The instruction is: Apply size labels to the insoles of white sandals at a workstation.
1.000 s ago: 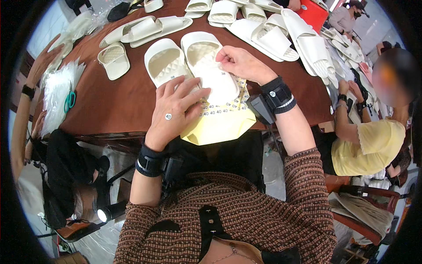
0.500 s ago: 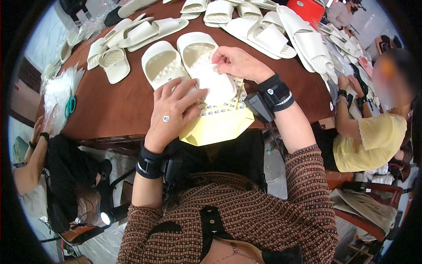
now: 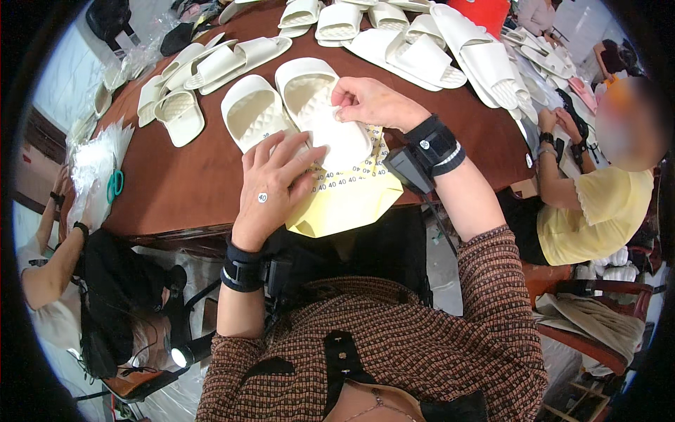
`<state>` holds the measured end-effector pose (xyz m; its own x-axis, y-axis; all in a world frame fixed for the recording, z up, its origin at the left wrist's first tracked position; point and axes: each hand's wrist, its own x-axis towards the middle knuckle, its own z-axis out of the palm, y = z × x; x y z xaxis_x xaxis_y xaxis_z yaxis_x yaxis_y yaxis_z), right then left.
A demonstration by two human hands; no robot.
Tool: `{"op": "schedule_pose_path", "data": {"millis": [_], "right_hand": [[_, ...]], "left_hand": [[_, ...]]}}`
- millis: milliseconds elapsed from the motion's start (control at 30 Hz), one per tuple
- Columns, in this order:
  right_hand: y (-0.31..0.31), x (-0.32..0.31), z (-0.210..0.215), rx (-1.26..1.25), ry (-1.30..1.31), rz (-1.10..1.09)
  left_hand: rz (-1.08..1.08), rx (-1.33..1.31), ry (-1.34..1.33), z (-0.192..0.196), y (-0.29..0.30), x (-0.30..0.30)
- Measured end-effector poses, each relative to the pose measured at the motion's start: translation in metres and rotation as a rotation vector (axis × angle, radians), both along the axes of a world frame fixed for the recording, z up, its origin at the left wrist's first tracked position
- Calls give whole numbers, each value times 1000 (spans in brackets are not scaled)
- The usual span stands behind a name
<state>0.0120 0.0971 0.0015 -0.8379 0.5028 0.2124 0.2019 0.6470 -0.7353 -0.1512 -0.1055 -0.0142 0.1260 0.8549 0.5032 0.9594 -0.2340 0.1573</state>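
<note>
A pair of off-white slippers lies side by side in front of me, a left slipper (image 3: 247, 111) and a right slipper (image 3: 343, 149). My left hand (image 3: 273, 181) rests with fingers spread over the near end of the left slipper and the edge of a yellow sticker sheet (image 3: 344, 209). A small printed sticker (image 3: 266, 135) shows on that slipper beside my fingers. Over the right slipper, my right hand (image 3: 376, 104) pinches thumb and forefinger together at its surface; what lies between the fingertips is hidden. The printed sheet spreads partly under the slippers and overhangs the table edge.
More off-white slippers (image 3: 239, 63) cover the far side of the brown table (image 3: 169, 204). Clear plastic bags (image 3: 95, 165) and teal-handled scissors (image 3: 114, 186) lie at the left. A red container (image 3: 478, 14) stands at the back. Co-workers sit at both sides, one in a yellow top (image 3: 598, 218).
My right hand has shifted slightly over the right slipper, its fingers still pinched. My left hand stays almost where it was. The whole view has tilted a little.
</note>
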Motion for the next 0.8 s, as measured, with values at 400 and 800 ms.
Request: {"op": "schedule_pose_path", "data": {"millis": [400, 800], "right_hand": [[8, 6, 9, 48, -11, -6], [-3, -9, -5, 11, 343, -208]], "left_hand": [[-27, 25, -14, 7, 10, 3], [-30, 50, -16, 4, -5, 0]]}}
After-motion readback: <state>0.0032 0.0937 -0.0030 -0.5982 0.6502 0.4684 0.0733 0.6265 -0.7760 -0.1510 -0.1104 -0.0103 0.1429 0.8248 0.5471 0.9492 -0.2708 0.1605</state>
